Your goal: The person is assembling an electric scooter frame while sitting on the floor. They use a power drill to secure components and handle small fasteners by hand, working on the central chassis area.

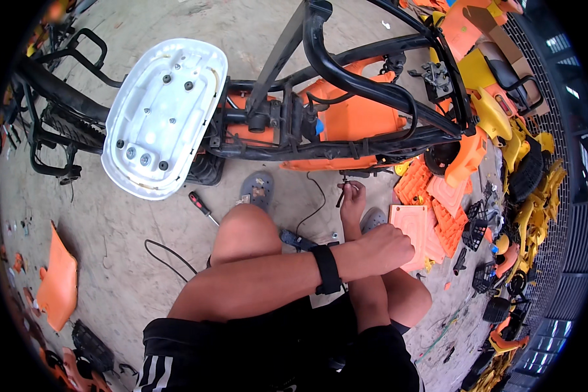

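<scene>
The tubular frame (294, 153) looks like metal under smooth black paint with a moderate sheen. On its left, the white seat-like tray (160, 134) is glossy moulded plastic. Smooth orange plastic with a soft sheen forms the panel (366, 117) inside the frame. The floor (124, 222) looks like matt, scuffed concrete. The screwdriver (199, 203) has a plastic handle and a bare metal shaft. The near clothing (235, 353) is matt black cloth; the wristband (326, 268) looks like dull woven fabric. The grey clog (260, 188) appears matt, rubbery.
</scene>
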Demonstrator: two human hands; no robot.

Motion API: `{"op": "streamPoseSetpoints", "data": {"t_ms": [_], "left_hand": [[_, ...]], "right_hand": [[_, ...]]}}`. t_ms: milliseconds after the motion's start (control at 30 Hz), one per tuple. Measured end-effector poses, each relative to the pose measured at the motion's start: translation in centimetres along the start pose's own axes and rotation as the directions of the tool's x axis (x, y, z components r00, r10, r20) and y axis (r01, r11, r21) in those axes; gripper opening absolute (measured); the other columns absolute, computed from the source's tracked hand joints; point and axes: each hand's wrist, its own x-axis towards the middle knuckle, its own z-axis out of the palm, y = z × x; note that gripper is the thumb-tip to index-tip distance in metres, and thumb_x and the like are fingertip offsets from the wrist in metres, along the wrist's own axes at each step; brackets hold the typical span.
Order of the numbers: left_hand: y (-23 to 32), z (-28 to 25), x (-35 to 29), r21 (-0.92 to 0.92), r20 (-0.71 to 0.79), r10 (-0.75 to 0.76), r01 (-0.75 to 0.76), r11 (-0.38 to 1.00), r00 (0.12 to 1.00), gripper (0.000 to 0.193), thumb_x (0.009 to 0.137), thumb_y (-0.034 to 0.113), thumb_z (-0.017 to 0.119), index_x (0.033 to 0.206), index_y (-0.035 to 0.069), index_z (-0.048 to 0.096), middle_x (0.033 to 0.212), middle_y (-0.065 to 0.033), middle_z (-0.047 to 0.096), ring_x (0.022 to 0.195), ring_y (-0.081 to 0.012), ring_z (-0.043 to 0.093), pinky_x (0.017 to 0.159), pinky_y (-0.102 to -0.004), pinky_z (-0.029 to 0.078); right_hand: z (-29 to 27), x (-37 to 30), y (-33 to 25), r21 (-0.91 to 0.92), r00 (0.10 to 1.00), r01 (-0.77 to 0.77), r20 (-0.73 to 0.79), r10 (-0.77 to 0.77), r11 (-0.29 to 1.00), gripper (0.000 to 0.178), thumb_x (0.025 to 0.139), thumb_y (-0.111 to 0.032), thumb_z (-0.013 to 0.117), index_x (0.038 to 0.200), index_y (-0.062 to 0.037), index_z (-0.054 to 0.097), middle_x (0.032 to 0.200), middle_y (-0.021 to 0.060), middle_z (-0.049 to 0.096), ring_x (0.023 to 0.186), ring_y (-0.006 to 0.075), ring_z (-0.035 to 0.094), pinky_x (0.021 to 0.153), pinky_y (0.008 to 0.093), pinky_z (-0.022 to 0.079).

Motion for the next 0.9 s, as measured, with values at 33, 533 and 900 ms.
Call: {"op": "streamPoseSetpoints", "data": {"t_ms": [33,533,900], "left_hand": [[0.2,0.3,0.2,-0.007,0.015,0.015,-0.015,1.000,1.000,0.008,0.074,0.009,0.061,0.075,0.003,0.065,0.072,-0.0113,0.064,0.072,-0.0266,0.068,0.059,-0.0382,0.055],[-0.1,1.9,0.1,0.043,0.080,0.017,-0.020,0.999,0.997,0.008,0.075,0.009,0.060,0.070,0.003,0.063,0.069,-0.0101,0.063,0.068,-0.0255,0.067,0.055,-0.0373,0.052],[0.0,1.9,0.0,-0.014,0.142,0.041,-0.039,0.999,0.989,0.010,0.071,0.007,0.063,0.081,0.004,0.061,0.076,-0.0081,0.060,0.077,-0.0248,0.065,0.060,-0.0361,0.053]], "right_hand": [[-0.5,-0.1,0.3,-0.008,1.000,0.024,-0.007,-0.024,1.000,0.014,0.099,-0.009,0.053,0.110,-0.0018,0.049,0.088,0.0067,0.070,0.060,0.0025,0.047,0.052,0.0196,0.037],[0.3,0.6,0.7,0.105,0.996,-0.071,-0.040,0.076,0.992,0.012,0.095,-0.007,0.060,0.105,-0.0004,0.057,0.090,0.0056,0.070,0.063,0.0025,0.048,0.055,0.0186,0.039],[1.1,0.5,1.4,-0.165,0.994,-0.056,-0.107,0.039,0.985,0.021,0.096,-0.014,0.060,0.103,0.0050,0.067,0.089,0.0076,0.070,0.077,0.0107,0.059,0.070,0.0262,0.047]]}}
